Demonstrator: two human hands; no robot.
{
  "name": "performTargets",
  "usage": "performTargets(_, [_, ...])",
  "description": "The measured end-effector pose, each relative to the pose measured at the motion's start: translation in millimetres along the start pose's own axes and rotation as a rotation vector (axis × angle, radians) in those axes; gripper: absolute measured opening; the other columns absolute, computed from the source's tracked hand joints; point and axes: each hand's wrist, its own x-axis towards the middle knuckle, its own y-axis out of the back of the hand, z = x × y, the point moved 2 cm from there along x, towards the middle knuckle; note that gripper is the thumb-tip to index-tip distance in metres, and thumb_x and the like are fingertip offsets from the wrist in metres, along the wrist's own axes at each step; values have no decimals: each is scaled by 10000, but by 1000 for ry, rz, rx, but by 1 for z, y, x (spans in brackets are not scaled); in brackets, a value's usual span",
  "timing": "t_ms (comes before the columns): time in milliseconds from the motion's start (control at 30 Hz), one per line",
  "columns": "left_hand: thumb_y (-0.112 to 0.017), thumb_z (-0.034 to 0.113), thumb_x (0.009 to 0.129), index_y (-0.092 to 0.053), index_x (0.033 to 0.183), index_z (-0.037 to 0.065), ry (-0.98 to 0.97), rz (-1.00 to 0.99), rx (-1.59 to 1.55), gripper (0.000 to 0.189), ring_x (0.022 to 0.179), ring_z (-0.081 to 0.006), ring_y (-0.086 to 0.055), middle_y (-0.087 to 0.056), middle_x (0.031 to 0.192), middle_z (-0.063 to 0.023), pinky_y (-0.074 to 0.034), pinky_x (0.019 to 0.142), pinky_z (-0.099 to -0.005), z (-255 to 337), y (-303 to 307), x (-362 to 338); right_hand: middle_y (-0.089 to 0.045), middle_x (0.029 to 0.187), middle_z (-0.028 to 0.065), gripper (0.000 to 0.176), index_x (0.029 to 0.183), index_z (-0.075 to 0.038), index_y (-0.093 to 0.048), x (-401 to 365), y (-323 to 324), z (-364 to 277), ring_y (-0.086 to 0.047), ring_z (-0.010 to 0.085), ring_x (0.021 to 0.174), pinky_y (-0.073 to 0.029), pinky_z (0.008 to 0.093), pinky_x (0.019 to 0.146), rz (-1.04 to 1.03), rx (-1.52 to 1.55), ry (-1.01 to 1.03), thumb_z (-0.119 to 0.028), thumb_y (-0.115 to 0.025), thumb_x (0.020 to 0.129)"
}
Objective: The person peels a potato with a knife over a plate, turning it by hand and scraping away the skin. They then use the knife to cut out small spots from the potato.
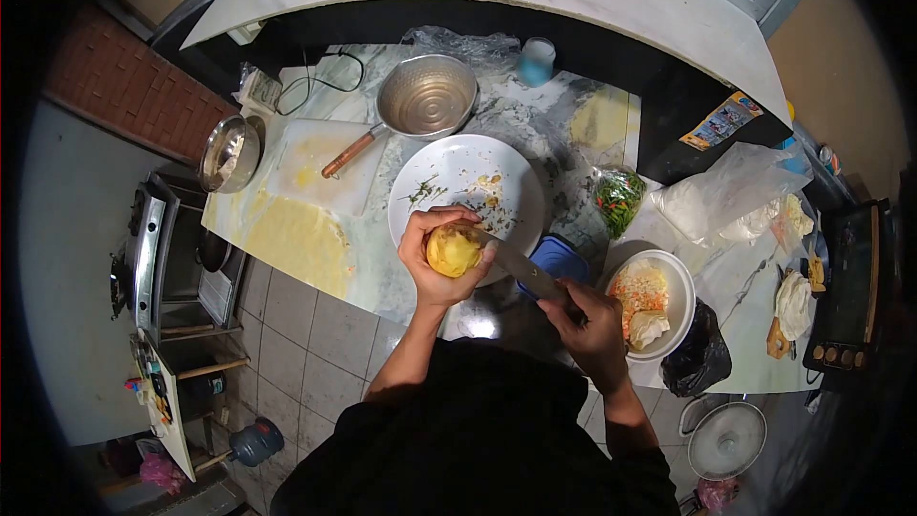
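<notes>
My left hand point(435, 268) is wrapped round a yellow, partly peeled round item point(453, 251) with brown skin on its upper side. In my right hand point(589, 330) is the handle of a wide-bladed knife point(528, 270), its blade pointing up and left to the item. The blade's far end lies against or just beside the item, near my left fingertips. Beneath them is a large white plate point(420, 164) with brownish peelings and green herb bits. A blue lid or container point(556, 263) is partly hidden behind the knife.
Behind the plate stands a metal pan point(427, 96) with a wooden handle, beside a white cutting board point(330, 193). To the right are a bag of green and red chillies point(619, 199), a white bowl of chopped food point(680, 298) and a black bag point(696, 354). A metal bowl point(229, 155) sits left.
</notes>
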Motion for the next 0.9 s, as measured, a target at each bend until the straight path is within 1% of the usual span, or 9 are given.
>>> performTargets(267, [-814,30,661,-529,1032,-4,97,-14,-159,469,880,-161,-618,-648,970,-133,-510,801,-305,-5,8,6,-529,566,42,195,897,39,-658,8,5,17,-420,68,516,-332,249,482,-10,146,-135,-156,-660,902])
performTargets(400, [-862,123,635,-568,1000,37,396,-221,69,476,829,-152,-640,-666,935,-91,-503,739,-279,-14,15,20,-539,563,51,206,875,38,-652,14,5,23,-445,74,513,-342,264,481,0,15,-98,-165,-649,910])
performTargets(467, [-817,112,641,-594,960,44,571,-419,581,395,816,-212,-661,-675,851,-99,-514,764,-329,-17,19,24,-545,562,91,223,841,35,-635,16,6,28,-463,122,485,-345,293,475,109,22,-151,-175,-636,919])
performTargets(500, [-829,125,604,-610,946,49,549,-492,897,413,809,-304,-673,-678,802,-122,-520,766,-381,-12,16,29,-545,562,91,223,841,35,-635,15,7,27,-463,122,485,-345,293,475,107,22,-156,-175,-636,919])
performTargets(600, [-839,124,564,-610,978,60,558,-448,925,477,883,-352,-657,-684,878,-138,-517,782,-422,-23,17,30,-560,579,142,253,821,30,-625,19,8,26,-514,201,486,-377,331,495,8,-145,-191,-201,-629,924])
performTargets(733, [-845,152,565,-589,1014,76,415,-419,795,522,899,-287,-650,-660,971,-131,-517,786,-369,-40,27,28,-566,596,171,295,820,25,-619,9,-14,45,-571,277,532,-418,364,543,24,-108,-87,-250,-624,927])
performTargets(800, [-836,85,568,-539,1072,55,607,-462,265,586,893,-207,-610,-617,976,-90,-494,813,-309,-48,29,26,-572,601,172,309,832,26,-623,5,-19,50,-589,289,550,-428,374,557,10,-105,-87,-267,-616,930])
performTargets(867, [-818,38,605,-488,1121,48,693,-498,160,612,904,-148,-550,-565,983,-50,-472,812,-269,-42,29,25,-597,679,222,349,837,-2,-609,3,-26,54,-584,433,660,-421,496,598,-204,-59,-182,-332,-575,946])
performTargets(900, [-803,22,634,-468,1153,57,631,-535,68,618,938,-141,-539,-549,1012,-47,-466,823,-265,-39,28,25,-597,679,222,349,837,-2,-609,4,-26,52,-584,433,660,-421,496,598,-210,-58,-182,-332,-575,946])
